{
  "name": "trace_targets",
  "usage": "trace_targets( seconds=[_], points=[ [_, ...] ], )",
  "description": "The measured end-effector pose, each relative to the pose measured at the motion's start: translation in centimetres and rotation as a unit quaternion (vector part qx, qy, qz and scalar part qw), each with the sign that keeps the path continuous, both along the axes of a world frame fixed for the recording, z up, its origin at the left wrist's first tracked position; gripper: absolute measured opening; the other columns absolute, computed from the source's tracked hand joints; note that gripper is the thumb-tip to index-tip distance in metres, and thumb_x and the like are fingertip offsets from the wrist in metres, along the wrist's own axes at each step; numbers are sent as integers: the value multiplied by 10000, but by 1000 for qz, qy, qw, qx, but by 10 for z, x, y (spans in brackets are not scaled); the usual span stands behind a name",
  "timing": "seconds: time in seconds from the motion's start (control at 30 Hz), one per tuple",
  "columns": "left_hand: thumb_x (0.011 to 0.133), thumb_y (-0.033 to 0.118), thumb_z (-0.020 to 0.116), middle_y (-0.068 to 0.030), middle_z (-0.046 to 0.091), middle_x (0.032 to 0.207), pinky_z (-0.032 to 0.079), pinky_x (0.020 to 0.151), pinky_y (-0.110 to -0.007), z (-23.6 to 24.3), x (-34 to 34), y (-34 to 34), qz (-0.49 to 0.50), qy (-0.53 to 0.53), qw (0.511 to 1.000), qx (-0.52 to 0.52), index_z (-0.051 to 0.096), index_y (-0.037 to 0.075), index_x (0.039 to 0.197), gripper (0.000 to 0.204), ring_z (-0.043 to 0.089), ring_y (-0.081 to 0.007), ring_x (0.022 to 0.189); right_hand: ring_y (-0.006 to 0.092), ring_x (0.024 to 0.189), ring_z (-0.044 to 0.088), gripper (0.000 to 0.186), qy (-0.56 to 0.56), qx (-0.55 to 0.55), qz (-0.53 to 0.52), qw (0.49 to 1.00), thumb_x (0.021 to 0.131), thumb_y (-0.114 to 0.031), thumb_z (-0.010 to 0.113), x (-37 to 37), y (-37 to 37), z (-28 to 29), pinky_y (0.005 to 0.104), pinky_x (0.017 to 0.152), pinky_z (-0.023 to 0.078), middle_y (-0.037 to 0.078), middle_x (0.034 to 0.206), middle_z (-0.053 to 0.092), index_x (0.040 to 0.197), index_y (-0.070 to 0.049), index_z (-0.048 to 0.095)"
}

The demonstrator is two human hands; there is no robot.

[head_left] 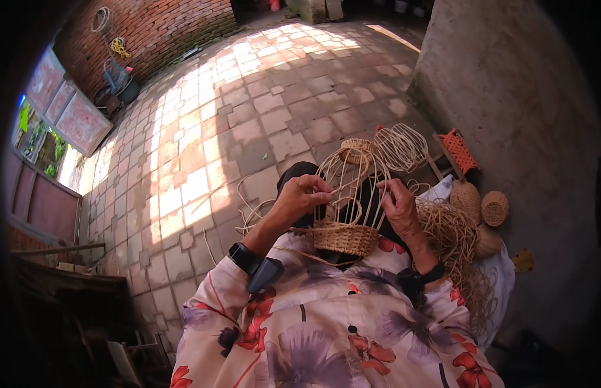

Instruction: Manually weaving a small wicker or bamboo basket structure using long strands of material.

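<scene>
A partly woven basket (pixel 345 240) of pale straw-coloured cord rests on my lap. Bare upright strands rise from its woven band to a smaller woven ring (pixel 357 151) at the far end. On the left side, my left hand (pixel 303 196) pinches a cord strand between thumb and forefinger. My right hand (pixel 399 202) is at the right side of the uprights, its thumb and fingers closed around a strand there; the exact grip is partly hidden. A loose cord trails from the band toward my left forearm.
To my right lies a heap of cord (pixel 446 226) on a white sack (pixel 501 297), with small woven baskets (pixel 495 208) beside it. Farther off are a wire-like cord frame (pixel 402 147) and an orange woven seat (pixel 458 150). A concrete wall (pixel 507 84) borders the right; paving tiles (pixel 248 129) stretch ahead.
</scene>
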State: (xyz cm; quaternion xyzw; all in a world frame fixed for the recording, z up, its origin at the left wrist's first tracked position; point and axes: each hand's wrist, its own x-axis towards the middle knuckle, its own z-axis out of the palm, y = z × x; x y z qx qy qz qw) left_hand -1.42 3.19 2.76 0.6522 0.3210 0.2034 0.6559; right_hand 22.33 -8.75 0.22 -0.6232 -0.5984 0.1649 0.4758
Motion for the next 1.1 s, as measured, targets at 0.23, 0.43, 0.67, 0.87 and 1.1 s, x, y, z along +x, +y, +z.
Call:
trace_targets(
  seconds=[0.23, 0.43, 0.67, 0.87, 1.1],
  points=[
    [758, 102, 624, -155, 666, 797, 503, 649, -407, 6, 27, -7, 37, 92, 935, 341, 668, 56, 902, 157, 657, -314, 732, 215, 712, 594, 169, -20, 13, -19, 1000, 854, 5, 543, 1, -1, -8, 312, 656, 475, 117, 898, 576, 1016, -20, 585],
    [786, 61, 560, -172, 629, 782, 493, 624, -422, 7, 27, -20, 41, 115, 884, 452, 654, 54, 933, 174, 628, -367, 707, 345, 1028, 531, 359, -72, 80, -148, 983, 816, -144, 654, -21, -4, 25, 431, 883, 429, 158, 1096, 537, 1136, -34, 534],
    [790, 55, 610, -108, 554, 678, 466, 566, -369, 30, 31, -32, 24, 108, 912, 394, 655, 77, 1045, 259, 585, -255, 586, 357, 1107, 500, 551, -42, 13, -95, 995, 729, -147, 672, -34, 15, 21, 424, 960, 411, 181, 1162, 504, 1228, -50, 459],
    [839, 91, 665, 56, 513, 665, 405, 491, -203, 8, -17, 4, 103, -39, 991, 77, 642, 79, 1080, 242, 489, -45, 554, 305, 1058, 545, 567, 39, -13, -56, 998, 717, -134, 670, -20, 23, 15, 378, 918, 453, 168, 1151, 518, 1232, -38, 451],
    [837, 122, 647, 27, 508, 684, 400, 458, -211, -11, -334, 110, 458, 154, 847, 219, 654, 95, 992, 157, 472, -43, 567, 297, 1064, 555, 559, 84, -17, -50, 995, 726, -133, 673, -14, 19, 18, 371, 900, 473, 175, 1195, 519, 1229, -29, 452]
  ],
)
